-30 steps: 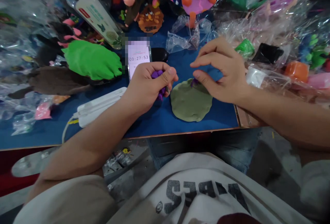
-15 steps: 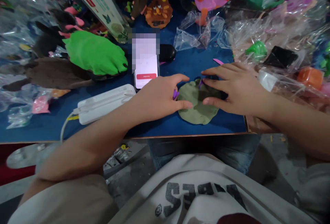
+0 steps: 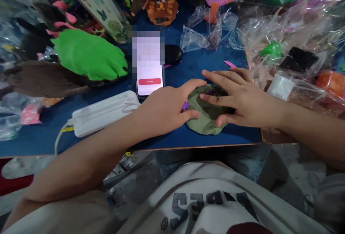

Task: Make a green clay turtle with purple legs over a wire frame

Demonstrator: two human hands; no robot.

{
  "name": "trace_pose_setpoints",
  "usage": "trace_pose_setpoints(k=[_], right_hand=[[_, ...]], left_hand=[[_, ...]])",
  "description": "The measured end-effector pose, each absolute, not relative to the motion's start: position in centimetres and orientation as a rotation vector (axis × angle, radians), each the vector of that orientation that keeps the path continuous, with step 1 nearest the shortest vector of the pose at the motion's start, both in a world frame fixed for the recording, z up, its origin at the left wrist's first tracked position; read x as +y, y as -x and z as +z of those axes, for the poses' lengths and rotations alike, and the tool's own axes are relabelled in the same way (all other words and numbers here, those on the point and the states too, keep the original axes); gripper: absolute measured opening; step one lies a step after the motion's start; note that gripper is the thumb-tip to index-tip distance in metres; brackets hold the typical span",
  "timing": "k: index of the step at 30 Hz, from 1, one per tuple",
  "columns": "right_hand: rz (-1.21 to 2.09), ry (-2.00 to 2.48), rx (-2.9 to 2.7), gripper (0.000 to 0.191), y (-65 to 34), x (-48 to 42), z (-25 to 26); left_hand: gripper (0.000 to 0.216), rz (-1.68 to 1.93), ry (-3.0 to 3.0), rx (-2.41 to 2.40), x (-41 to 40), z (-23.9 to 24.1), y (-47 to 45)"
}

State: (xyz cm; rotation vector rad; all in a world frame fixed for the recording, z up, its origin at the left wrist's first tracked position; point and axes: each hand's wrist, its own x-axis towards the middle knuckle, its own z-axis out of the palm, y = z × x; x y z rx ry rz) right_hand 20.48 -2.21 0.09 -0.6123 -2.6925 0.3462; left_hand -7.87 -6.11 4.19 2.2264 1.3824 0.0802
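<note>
A flat, roundish disc of olive-green modelling clay (image 3: 206,124) lies on the blue table at its front edge, its rim uneven. At its left side rests my left hand (image 3: 172,106), thumb and forefinger apart and touching the clay; its other fingers are hidden. A small purple piece (image 3: 185,106) shows between that thumb and forefinger; what it is I cannot make out. My right hand (image 3: 237,96) spreads over the disc's right part, fingers stretched and apart, fingertips on or just above the clay. A bit of purple also shows beneath its fingers.
Left of the disc lie a lit phone (image 3: 149,69) and a white power bank (image 3: 104,113) with a cable. Beyond are a bright green clay shape (image 3: 88,54), a bottle (image 3: 99,8) and a brown clay animal face (image 3: 162,8). Plastic-wrapped clay (image 3: 330,83) crowds the right.
My right hand has shifted slightly left across the disc, its fingers reaching further over the clay. My left hand stays at the disc's left side. The view has tilted a little.
</note>
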Motion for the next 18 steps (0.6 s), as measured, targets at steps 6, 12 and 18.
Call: trace_pose_setpoints(k=[6,12,18], right_hand=[[0.169,0.602,-2.670,0.044,-21.4,-1.1,0.8],[0.168,0.581,-2.662,0.045,-21.6,-0.5,1.1],[0.251,0.585,-2.670,0.042,-21.8,0.1,1.1]], left_hand=[[0.069,-0.123,-2.381,1.357,-6.3,4.5,7.6],[0.056,-0.170,-2.487,1.238,-6.3,4.4,8.0],[0.059,-0.173,-2.579,1.301,-6.5,4.5,8.3]])
